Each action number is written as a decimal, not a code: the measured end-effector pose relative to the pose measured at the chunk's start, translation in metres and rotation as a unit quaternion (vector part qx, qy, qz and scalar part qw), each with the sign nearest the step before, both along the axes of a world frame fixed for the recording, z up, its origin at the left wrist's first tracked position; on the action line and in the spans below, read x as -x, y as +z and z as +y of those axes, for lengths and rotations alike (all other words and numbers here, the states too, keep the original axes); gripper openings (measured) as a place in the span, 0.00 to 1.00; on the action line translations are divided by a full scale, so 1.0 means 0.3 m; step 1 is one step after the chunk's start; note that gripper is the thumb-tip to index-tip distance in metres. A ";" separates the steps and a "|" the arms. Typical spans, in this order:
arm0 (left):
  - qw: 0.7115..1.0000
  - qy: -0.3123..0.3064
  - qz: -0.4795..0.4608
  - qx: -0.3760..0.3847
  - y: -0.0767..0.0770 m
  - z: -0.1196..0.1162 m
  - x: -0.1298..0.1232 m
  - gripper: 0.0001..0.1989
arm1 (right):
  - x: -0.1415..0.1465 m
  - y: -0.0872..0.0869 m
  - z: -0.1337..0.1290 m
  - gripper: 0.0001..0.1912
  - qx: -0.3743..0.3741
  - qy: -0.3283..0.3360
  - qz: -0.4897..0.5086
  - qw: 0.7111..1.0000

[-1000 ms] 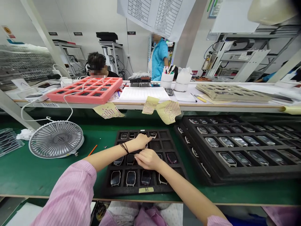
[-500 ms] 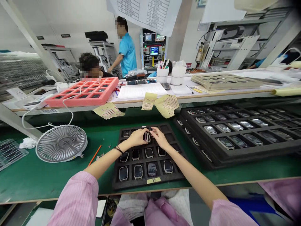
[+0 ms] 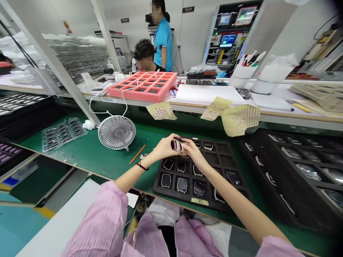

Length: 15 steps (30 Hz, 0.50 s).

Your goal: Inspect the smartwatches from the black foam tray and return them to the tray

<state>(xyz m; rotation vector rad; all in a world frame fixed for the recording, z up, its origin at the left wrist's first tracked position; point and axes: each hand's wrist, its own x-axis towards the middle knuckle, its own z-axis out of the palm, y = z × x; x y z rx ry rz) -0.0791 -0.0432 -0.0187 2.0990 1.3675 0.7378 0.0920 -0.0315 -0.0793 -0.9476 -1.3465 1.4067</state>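
Note:
My left hand (image 3: 166, 147) grips a smartwatch case (image 3: 175, 145) with its dark face turned toward me, held above a black foam tray (image 3: 224, 160). At the case's right edge, the fingers of my right hand (image 3: 195, 152) are closed on it from the other side. A small orange-yellow bit (image 3: 184, 154) shows under the fingers, too small to name. Several watches with light frames, such as one at the front left (image 3: 166, 180), lie in the tray's compartments. Another, a watch wrapped in film (image 3: 199, 189), lies near the yellow label (image 3: 199, 201). My hands partly hide the tray's far left compartments.
A grey fan (image 3: 117, 132) and an orange stick (image 3: 137, 154) lie left of the tray. Stacked black trays with watches (image 3: 292, 185) stand at right. Above runs a shelf with a pink foam tray (image 3: 160, 94) and white cups (image 3: 242, 75). Two people are beyond it.
The camera view has turned to the left, so the bench appears shifted right. Both hands stay together on the watch case, which is now tilted more toward me.

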 end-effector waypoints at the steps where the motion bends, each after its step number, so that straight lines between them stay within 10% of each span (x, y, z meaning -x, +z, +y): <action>1: 0.997 0.009 -0.055 0.049 -0.011 -0.001 0.018 0.31 | -0.001 0.002 -0.008 0.19 -0.016 -0.008 0.000 1.000; 6: 0.872 0.076 -0.376 0.303 -0.110 -0.028 0.053 0.22 | -0.015 0.022 -0.063 0.15 -0.184 0.010 -0.019 0.983; 15: 0.629 0.063 -0.663 0.400 -0.223 -0.109 -0.006 0.12 | -0.046 0.075 -0.122 0.18 -0.478 0.013 -0.126 0.869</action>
